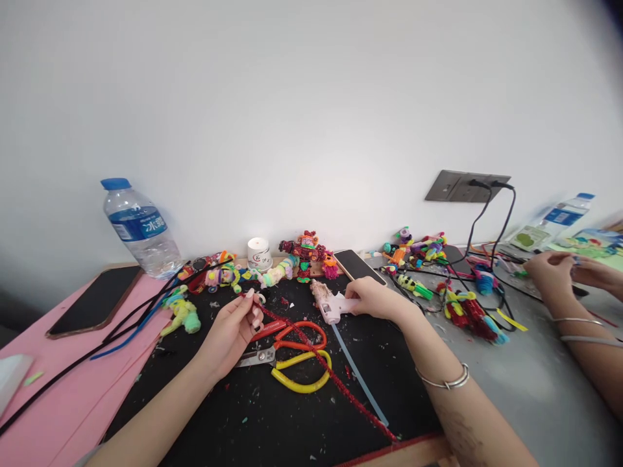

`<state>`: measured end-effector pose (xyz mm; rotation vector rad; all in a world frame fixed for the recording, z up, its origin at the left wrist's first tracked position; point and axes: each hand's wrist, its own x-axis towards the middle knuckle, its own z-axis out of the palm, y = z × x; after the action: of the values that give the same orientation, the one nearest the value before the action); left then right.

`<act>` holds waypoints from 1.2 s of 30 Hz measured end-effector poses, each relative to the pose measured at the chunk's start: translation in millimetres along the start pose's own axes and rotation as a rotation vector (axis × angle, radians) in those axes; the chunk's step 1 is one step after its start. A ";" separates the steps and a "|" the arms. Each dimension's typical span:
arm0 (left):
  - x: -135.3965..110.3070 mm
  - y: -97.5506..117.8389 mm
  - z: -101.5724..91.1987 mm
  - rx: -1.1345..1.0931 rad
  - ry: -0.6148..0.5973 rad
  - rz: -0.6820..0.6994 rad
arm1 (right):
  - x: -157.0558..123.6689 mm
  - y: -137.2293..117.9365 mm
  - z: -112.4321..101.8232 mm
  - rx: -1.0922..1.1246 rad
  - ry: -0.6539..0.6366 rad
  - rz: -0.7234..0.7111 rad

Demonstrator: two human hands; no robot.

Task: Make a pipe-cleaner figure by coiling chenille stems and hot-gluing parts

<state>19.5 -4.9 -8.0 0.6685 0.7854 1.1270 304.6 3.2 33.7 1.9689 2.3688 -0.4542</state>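
My left hand [237, 329] is closed in a pinch on the end of a long red pipe cleaner [331, 373], which trails down to the right across the black mat [272, 421]. My right hand [372, 298] is wrapped round the handle of a pink glue gun [331, 303] that rests on the mat, its crusted nozzle pointing up and left. A clear glue stick [357, 375] sticks out behind the gun. Between my hands lie scissors with orange handles [296, 334] and scissors with yellow handles [299, 371].
A water bottle [140, 228], a phone [95, 299] on pink paper [63, 389], a small white cup [259, 253], several pipe-cleaner figures [306, 250] and another phone [359, 266] stand along the wall. At the right another person's hands [559, 272] work near cables [487, 220] and a wall socket [464, 187].
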 end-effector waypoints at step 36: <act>5.0 -4.8 -4.8 -0.028 -0.048 0.012 | -1.1 1.5 -15.2 0.023 -0.016 0.029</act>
<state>19.3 -1.2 -15.6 0.6754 0.7250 1.1268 308.8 6.0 48.2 1.9981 2.3331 -0.4968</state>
